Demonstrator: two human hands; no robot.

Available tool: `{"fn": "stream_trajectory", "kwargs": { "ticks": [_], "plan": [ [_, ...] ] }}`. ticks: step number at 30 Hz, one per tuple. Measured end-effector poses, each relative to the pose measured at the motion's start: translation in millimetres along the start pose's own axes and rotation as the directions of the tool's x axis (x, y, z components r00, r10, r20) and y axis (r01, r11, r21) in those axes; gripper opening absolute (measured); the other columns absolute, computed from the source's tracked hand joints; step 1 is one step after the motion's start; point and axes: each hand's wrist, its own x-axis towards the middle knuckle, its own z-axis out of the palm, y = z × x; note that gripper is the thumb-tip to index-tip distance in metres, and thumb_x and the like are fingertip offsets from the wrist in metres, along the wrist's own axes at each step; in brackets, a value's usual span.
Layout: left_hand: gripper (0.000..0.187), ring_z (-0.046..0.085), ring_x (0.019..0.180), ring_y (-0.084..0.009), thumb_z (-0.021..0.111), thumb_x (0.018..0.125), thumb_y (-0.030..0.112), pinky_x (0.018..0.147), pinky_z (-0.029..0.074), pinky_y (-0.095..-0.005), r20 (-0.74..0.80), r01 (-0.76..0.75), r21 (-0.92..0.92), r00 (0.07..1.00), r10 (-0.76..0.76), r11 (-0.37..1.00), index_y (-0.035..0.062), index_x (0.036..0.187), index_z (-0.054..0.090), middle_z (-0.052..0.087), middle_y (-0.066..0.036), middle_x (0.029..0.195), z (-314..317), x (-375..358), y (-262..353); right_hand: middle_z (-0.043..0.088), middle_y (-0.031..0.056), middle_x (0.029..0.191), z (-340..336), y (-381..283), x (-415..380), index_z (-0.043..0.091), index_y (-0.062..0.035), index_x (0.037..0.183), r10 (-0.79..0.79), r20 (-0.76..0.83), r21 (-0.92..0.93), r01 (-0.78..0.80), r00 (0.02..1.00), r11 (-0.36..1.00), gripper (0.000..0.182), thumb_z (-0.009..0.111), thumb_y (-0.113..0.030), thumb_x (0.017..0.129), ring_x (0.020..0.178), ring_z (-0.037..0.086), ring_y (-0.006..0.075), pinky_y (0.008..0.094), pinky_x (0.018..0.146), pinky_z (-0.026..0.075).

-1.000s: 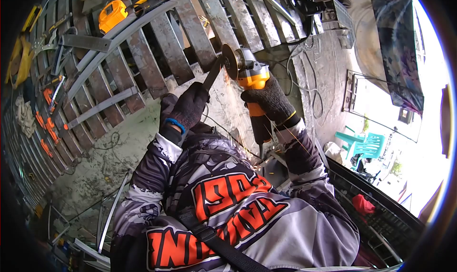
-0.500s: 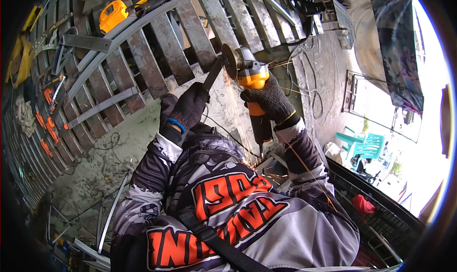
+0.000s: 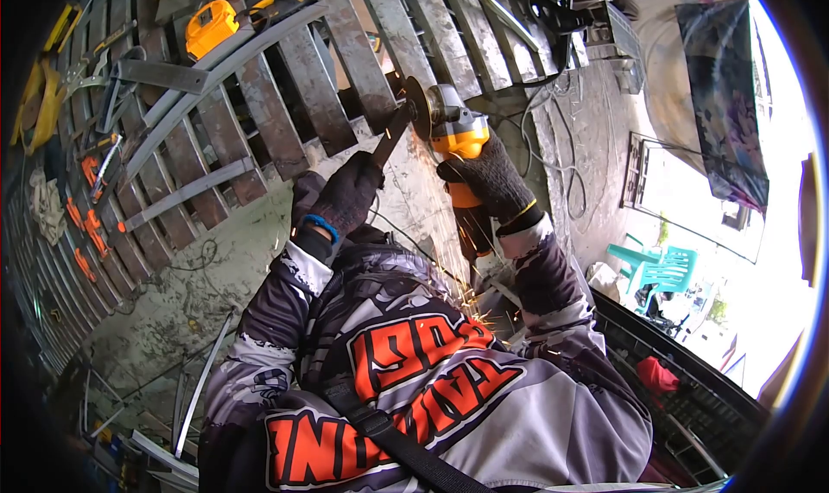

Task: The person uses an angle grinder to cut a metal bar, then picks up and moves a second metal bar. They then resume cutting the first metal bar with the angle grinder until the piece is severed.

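My left hand (image 3: 344, 198), in a dark knit glove, is closed around a flat dark metal bar (image 3: 394, 136) that points up and to the right. Its far end meets the disc (image 3: 418, 109) of a yellow and black angle grinder (image 3: 460, 136). Wrapped around the grinder's body is my gloved right hand (image 3: 494, 180). Sparks fly down from the contact toward my lap. The part of the bar inside my left glove is hidden.
A slatted metal bench (image 3: 298, 87) stands ahead, carrying a yellow tape measure (image 3: 210, 29), a flat metal strip (image 3: 186, 192) and orange-handled clamps (image 3: 88, 225). Cables (image 3: 566, 152) lie on the floor at right. Beyond stands a green plastic chair (image 3: 665, 268).
The spark stream has shifted, with fewer long streaks to the right and a bright cluster near my lap. Both hands keep nearly the same place and grip.
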Motion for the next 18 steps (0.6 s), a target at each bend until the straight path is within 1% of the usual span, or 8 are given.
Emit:
{"fn": "stream_trajectory", "kwargs": {
  "ticks": [4,7,8,9,10,12,16,18],
  "plan": [
    [0.027,0.062,0.073,-0.0209,0.048,0.109,0.029,0.071,0.05,-0.0345,0.043,0.045,-0.058,0.998,-0.043,0.997,0.008,0.114,0.065,0.063,-0.007,0.083,-2.7,1.6,0.5,0.069,0.0073,0.098,-2.1,-16.2,-8.2,0.059,-0.003,0.122,0.091,0.043,0.103,-0.095,0.995,0.99,0.056,0.084,0.002,0.072,0.076,0.071,0.02,0.0352,0.071,0.062],
    [0.025,0.064,0.089,-0.026,0.049,0.11,0.028,0.083,0.051,-0.0387,0.136,0.091,0.048,0.986,-0.096,0.995,0.0069,0.107,0.062,0.067,-0.011,0.093,-10.9,9.5,-9.9,0.07,0.009,0.096,-8.7,-24.5,-19.3,0.061,-0.0012,0.124,0.074,0.009,0.209,-0.075,0.997,0.975,0.056,0.084,0.001,0.073,0.078,0.073,0.0217,0.0369,0.072,0.064],
    [0.022,0.064,0.091,-0.025,0.05,0.109,0.026,0.084,0.051,-0.0376,0.139,-0.257,0.226,0.963,0.23,0.94,0.0069,0.107,0.062,0.066,-0.011,0.094,-12.1,16.6,-35.0,0.07,0.009,0.096,-12.6,-22.3,-21.2,0.061,-0.0012,0.124,0.069,0.004,0.22,-0.068,0.998,0.973,0.056,0.084,0.001,0.073,0.078,0.073,0.0217,0.0369,0.072,0.064],
    [0.02,0.063,0.093,-0.0241,0.051,0.109,0.024,0.085,0.051,-0.0366,0.202,-0.559,0.38,0.827,0.524,0.737,0.007,0.107,0.062,0.066,-0.011,0.096,-14.2,19.7,-34.6,0.07,0.0091,0.096,-16.8,-20.3,-23.4,0.061,-0.0008,0.124,0.062,-0.002,0.262,-0.059,0.998,0.963,0.055,0.084,0.001,0.073,0.077,0.073,0.0218,0.0368,0.072,0.064],
    [0.02,0.063,0.093,-0.0241,0.051,0.109,0.024,0.085,0.051,-0.0366,0.212,-0.564,0.385,0.825,0.524,0.731,0.007,0.107,0.062,0.066,-0.011,0.096,-15.6,19.0,-34.8,0.07,0.0091,0.095,-19.4,-18.8,-26.0,0.062,-0.0003,0.123,0.057,-0.008,0.303,-0.052,0.998,0.952,0.054,0.084,0.001,0.073,0.077,0.073,0.022,0.0366,0.071,0.064],
    [0.017,0.063,0.097,-0.0232,0.053,0.106,0.021,0.087,0.051,-0.0355,0.19,-0.182,0.245,0.972,0.137,0.952,0.0064,0.107,0.062,0.065,-0.01,0.1,-18.4,13.8,-31.3,0.07,0.0091,0.095,-23.6,-15.0,-33.2,0.062,0.0,0.123,0.058,-0.044,0.306,-0.042,0.997,0.951,0.054,0.083,0.0,0.074,0.075,0.073,0.0219,0.0364,0.07,0.064],
    [0.027,0.064,0.081,-0.0172,0.051,0.107,0.023,0.069,0.054,-0.0348,0.095,-0.153,-0.02,0.983,0.154,0.988,0.0014,0.122,0.059,0.061,-0.007,0.096,-19.1,9.9,-17.0,0.069,0.0078,0.091,-30.3,-0.7,-47.0,0.063,0.0,0.122,0.053,-0.083,0.326,-0.023,0.995,0.945,0.051,0.081,-0.002,0.075,0.071,0.071,0.0214,0.0356,0.067,0.062],
    [0.033,0.061,0.069,-0.0164,0.054,0.108,0.027,0.059,0.052,-0.0347,0.159,0.218,-0.07,0.966,-0.205,0.973,0.0036,0.129,0.058,0.061,-0.005,0.089,-25.2,9.8,-5.2,0.068,0.0073,0.088,-32.3,7.2,-53.0,0.063,0.0005,0.121,0.077,-0.097,0.34,-0.04,0.992,0.94,0.05,0.081,-0.003,0.074,0.07,0.071,0.0212,0.0354,0.066,0.061]
  ]
}}
